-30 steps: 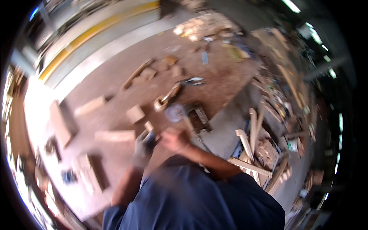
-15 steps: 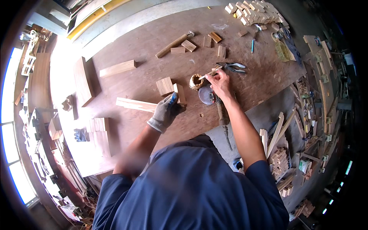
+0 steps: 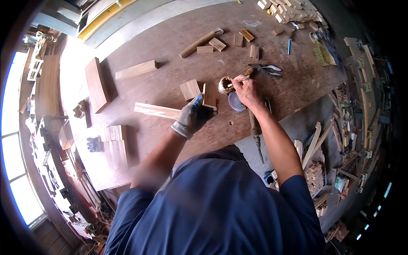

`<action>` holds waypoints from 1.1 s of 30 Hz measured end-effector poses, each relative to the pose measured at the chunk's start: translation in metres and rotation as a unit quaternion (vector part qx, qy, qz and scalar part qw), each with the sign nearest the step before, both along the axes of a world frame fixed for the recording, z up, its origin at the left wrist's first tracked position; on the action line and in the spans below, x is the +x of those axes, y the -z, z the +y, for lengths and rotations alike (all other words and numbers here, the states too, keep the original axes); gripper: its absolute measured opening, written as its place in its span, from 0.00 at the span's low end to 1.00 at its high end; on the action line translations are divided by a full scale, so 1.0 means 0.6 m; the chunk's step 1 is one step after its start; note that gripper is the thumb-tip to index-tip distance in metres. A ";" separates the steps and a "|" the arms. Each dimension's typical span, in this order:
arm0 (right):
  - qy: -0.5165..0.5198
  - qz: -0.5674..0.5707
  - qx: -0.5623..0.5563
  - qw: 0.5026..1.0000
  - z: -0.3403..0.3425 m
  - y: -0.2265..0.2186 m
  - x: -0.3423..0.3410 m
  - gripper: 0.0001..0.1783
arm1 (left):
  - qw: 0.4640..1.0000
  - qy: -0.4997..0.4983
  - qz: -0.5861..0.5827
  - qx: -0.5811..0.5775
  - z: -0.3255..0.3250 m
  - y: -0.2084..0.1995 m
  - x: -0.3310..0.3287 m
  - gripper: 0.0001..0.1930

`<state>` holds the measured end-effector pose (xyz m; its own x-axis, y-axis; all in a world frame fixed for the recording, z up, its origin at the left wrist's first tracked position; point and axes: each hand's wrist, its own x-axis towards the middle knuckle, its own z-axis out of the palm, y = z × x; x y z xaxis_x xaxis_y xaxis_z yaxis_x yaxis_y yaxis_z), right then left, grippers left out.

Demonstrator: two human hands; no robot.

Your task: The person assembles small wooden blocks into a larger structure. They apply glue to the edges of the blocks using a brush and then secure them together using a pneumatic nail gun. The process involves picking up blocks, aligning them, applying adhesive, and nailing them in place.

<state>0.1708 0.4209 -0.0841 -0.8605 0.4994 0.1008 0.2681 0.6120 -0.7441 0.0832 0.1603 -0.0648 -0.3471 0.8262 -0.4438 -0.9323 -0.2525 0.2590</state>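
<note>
On the workbench (image 3: 170, 38), gloved left hand (image 3: 191, 119) still grips the wood block (image 3: 209, 95); right hand (image 3: 246, 90) fingers keep pinching the brush (image 3: 238, 80).

Your left hand (image 3: 192, 120) wears a grey knit cloth glove with a blue coated fingertip, and it grips a small block (image 3: 209, 95) of bare, matt wood; your right hand (image 3: 245, 90) is bare and holds a thin pale stick (image 3: 238, 81) over a rough, crusted pot (image 3: 225, 85). The workbench (image 3: 170, 46) is worn brown board, matt and scuffed; the long strip (image 3: 157, 111) is pale raw timber; the pliers (image 3: 265, 69) show dull grey metal.
</note>
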 end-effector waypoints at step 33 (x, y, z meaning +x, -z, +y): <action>0.312 0.202 -0.437 0.819 -0.003 -0.147 0.112 0.11 | 1.000 0.009 0.017 -0.017 0.025 0.031 -0.020 0.28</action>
